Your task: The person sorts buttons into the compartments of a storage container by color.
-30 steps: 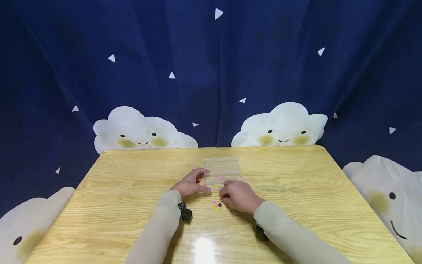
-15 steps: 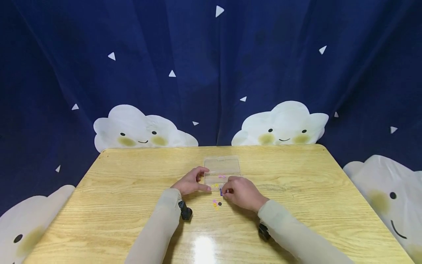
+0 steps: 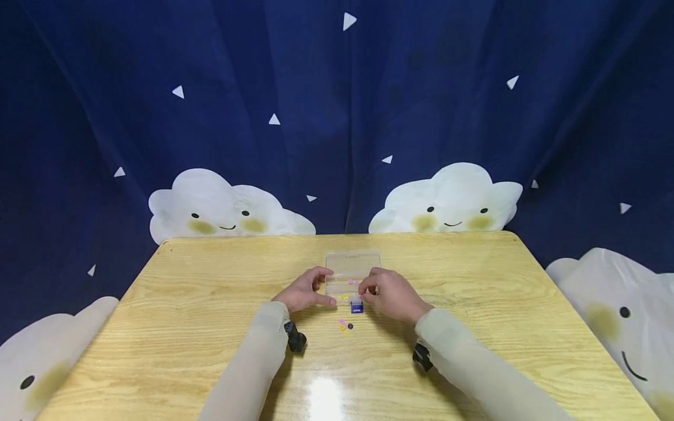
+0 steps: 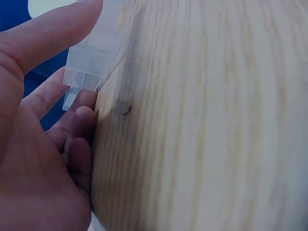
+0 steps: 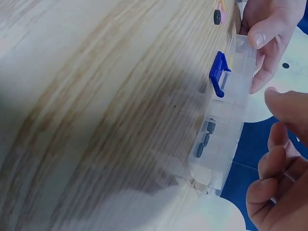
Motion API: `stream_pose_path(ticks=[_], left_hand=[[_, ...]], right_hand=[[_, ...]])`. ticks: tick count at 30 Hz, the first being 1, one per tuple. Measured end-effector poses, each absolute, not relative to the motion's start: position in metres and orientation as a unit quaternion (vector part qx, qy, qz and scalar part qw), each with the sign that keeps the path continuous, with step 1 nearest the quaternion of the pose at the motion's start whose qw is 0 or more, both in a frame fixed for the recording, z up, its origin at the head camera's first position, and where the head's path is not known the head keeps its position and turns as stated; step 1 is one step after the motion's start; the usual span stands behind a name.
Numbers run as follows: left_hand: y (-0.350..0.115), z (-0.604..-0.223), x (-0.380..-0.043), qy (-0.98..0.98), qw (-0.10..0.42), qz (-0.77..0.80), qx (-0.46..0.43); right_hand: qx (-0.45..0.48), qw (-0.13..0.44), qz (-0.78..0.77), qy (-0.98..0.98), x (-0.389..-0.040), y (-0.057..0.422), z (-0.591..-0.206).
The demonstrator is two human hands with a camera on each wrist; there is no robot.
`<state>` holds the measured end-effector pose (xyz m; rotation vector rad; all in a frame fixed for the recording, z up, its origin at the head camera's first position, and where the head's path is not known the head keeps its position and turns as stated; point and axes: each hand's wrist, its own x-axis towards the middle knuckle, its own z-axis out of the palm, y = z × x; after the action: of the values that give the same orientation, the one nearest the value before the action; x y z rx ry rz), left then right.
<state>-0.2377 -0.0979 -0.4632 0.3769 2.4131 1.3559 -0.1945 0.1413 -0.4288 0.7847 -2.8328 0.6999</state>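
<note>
A clear plastic compartment box lies with its lid raised on the wooden table. My left hand holds its left end, thumb at the front corner and fingers at the back. A small blue piece stands at the box's front edge; in the right wrist view the blue piece leans there. My right hand hovers over the box's right part, fingers loosely curled. In the right wrist view that hand is apart from the blue piece, with nothing visible between its fingers.
Several small pink, yellow and black discs lie on the table before the box. Pink discs and yellow ones sit inside it. Dark discs fill another compartment. A blue cloud-patterned curtain hangs behind the table.
My right hand has moved from near the loose discs back and right over the box, leaving the blue piece, which has come into full view. The left hand has stayed put.
</note>
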Motion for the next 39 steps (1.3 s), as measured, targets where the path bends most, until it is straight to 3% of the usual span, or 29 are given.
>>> stream_pose_path(ticks=[15, 25, 34, 39], left_hand=[[-0.098, -0.463, -0.24, 0.856, 0.174, 0.468, 0.131], [-0.099, -0.465, -0.237, 0.857, 0.177, 0.463, 0.139], [-0.098, -0.465, -0.239, 0.856, 0.179, 0.465, 0.138], [-0.102, -0.468, -0.237, 0.854, 0.177, 0.469, 0.136]], right_hand=[[0.222, 0.088, 0.266, -0.934, -0.208, 0.154, -0.424], [0.19, 0.068, 0.284, -0.937, -0.209, 0.158, -0.43], [0.203, 0.118, 0.289, -0.928, -0.213, 0.16, -0.43], [0.198, 0.099, 0.298, -0.928, -0.213, 0.153, -0.431]])
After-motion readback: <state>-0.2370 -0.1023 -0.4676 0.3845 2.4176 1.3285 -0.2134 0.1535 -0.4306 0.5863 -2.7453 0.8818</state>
